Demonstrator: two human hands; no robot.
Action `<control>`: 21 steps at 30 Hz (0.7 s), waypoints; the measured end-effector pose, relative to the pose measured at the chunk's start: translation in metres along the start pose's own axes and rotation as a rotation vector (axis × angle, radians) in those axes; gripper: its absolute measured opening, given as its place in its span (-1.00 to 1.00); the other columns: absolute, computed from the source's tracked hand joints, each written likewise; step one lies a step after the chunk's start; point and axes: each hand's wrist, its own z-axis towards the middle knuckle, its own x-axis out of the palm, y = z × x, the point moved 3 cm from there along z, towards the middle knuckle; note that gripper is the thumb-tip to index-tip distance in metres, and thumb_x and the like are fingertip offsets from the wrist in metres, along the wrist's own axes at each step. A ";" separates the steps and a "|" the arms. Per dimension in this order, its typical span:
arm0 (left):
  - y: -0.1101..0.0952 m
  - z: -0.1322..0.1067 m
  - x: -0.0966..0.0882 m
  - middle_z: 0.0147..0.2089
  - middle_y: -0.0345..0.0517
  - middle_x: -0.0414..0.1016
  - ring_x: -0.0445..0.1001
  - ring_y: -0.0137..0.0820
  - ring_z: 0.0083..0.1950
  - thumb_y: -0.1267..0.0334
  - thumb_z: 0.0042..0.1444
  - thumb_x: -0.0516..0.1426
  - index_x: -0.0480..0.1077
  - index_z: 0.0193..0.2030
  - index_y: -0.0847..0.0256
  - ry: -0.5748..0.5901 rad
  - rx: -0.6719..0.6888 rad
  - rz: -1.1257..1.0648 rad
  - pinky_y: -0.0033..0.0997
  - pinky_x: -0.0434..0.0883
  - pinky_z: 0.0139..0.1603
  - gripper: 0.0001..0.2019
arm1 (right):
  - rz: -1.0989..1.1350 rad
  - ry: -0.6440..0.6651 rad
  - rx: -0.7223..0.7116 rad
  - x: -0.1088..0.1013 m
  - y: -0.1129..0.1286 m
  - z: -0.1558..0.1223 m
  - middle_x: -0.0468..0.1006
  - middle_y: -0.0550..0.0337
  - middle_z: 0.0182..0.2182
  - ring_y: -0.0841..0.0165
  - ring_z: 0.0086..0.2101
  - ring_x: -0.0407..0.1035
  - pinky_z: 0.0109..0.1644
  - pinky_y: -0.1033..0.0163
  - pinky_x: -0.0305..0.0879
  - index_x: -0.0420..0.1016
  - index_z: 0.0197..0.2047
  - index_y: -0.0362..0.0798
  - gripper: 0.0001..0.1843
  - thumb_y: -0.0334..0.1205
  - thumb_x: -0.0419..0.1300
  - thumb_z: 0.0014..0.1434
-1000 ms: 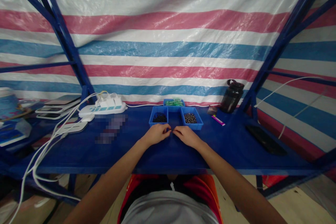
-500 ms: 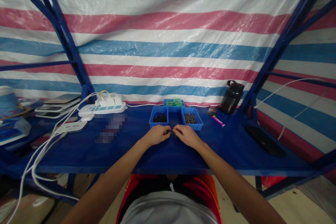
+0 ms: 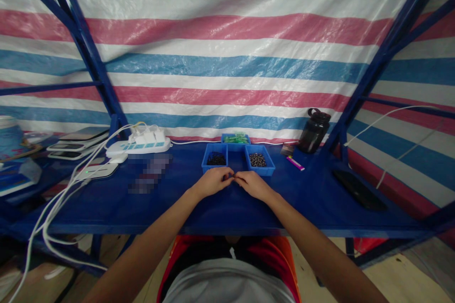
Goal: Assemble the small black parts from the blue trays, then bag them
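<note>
Fingers pinched, my left hand [image 3: 213,181] is held just in front of a blue bin [image 3: 205,168] of small black pieces [image 3: 215,158]. Its fingertips meet those of my right hand [image 3: 253,183], which is also closed in a pinch. Whatever lies between the fingertips is too small to make out. Close beyond my right hand is a second blue bin [image 3: 270,170] with small dark and silvery metal pieces [image 3: 257,160]. Behind these two stands a third blue bin [image 3: 227,142] holding green-and-clear pieces [image 3: 237,138].
At the left lie a white power strip [image 3: 142,146] with plugs, white cables [image 3: 67,189] and stacked phone-like devices [image 3: 80,142]. To the right are a dark bottle [image 3: 314,131], a purple packet [image 3: 295,163] and a black flat device [image 3: 359,190]. Blue frame posts flank the blue table [image 3: 234,218].
My two hands have come together: the fingertips, slightly apart before, now meet. My left hand has shifted a little to the right. The bins stand where they were.
</note>
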 end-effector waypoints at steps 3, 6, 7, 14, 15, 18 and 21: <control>-0.002 0.000 -0.001 -0.30 -0.18 0.44 0.39 -0.45 -0.36 0.26 0.20 0.06 0.41 -0.14 0.19 0.001 0.039 -0.018 -0.53 0.27 -0.34 -0.84 | 0.012 0.003 -0.006 0.001 -0.001 0.001 0.50 0.22 -0.45 0.41 -0.41 0.37 -0.29 0.37 0.16 0.44 -0.35 -0.08 -0.77 -0.27 0.02 0.30; -0.004 0.000 -0.003 -0.29 -0.17 0.44 0.40 -0.45 -0.35 0.28 0.18 0.06 0.40 -0.17 0.21 -0.007 0.052 -0.030 -0.52 0.29 -0.32 -0.86 | 0.004 0.008 0.028 0.001 -0.002 0.001 0.50 0.23 -0.46 0.41 -0.42 0.37 -0.32 0.37 0.14 0.45 -0.37 -0.08 -0.77 -0.26 0.05 0.28; -0.004 0.000 -0.003 -0.31 -0.18 0.44 0.40 -0.45 -0.36 0.29 0.18 0.06 0.39 -0.17 0.21 -0.008 0.041 -0.033 -0.52 0.29 -0.31 -0.86 | 0.005 0.008 0.039 0.001 -0.001 0.001 0.50 0.23 -0.46 0.41 -0.42 0.37 -0.33 0.37 0.14 0.46 -0.37 -0.08 -0.79 -0.26 0.07 0.27; 0.001 -0.001 0.000 -0.32 -0.20 0.48 0.43 -0.43 -0.37 0.28 0.15 0.08 0.39 -0.18 0.18 0.010 -0.029 -0.007 -0.52 0.29 -0.36 -0.88 | 0.072 -0.017 0.082 -0.006 0.004 -0.001 0.45 0.30 -0.54 0.44 -0.50 0.34 -0.42 0.38 0.10 0.46 -0.26 -0.06 -0.84 -0.19 0.10 0.24; 0.002 0.000 0.001 -0.29 -0.19 0.49 0.44 -0.43 -0.35 0.29 0.16 0.08 0.40 -0.18 0.17 0.010 -0.026 -0.007 -0.52 0.29 -0.34 -0.87 | 0.070 -0.021 0.080 -0.007 0.005 -0.002 0.44 0.30 -0.54 0.44 -0.50 0.34 -0.42 0.38 0.10 0.45 -0.28 -0.06 -0.82 -0.17 0.08 0.25; 0.003 0.001 0.003 -0.24 -0.16 0.51 0.45 -0.43 -0.32 0.29 0.18 0.07 0.43 -0.18 0.18 0.020 -0.016 -0.004 -0.51 0.31 -0.30 -0.86 | 0.058 -0.024 0.087 -0.007 0.005 -0.002 0.44 0.28 -0.54 0.44 -0.49 0.34 -0.41 0.38 0.11 0.44 -0.31 -0.06 -0.78 -0.20 0.03 0.29; 0.005 0.001 0.003 -0.23 -0.15 0.51 0.45 -0.42 -0.31 0.29 0.18 0.07 0.43 -0.17 0.18 0.028 -0.008 0.000 -0.51 0.31 -0.29 -0.85 | 0.053 -0.024 0.094 -0.006 0.005 -0.002 0.45 0.28 -0.53 0.44 -0.49 0.34 -0.41 0.38 0.11 0.44 -0.30 -0.06 -0.80 -0.23 0.04 0.28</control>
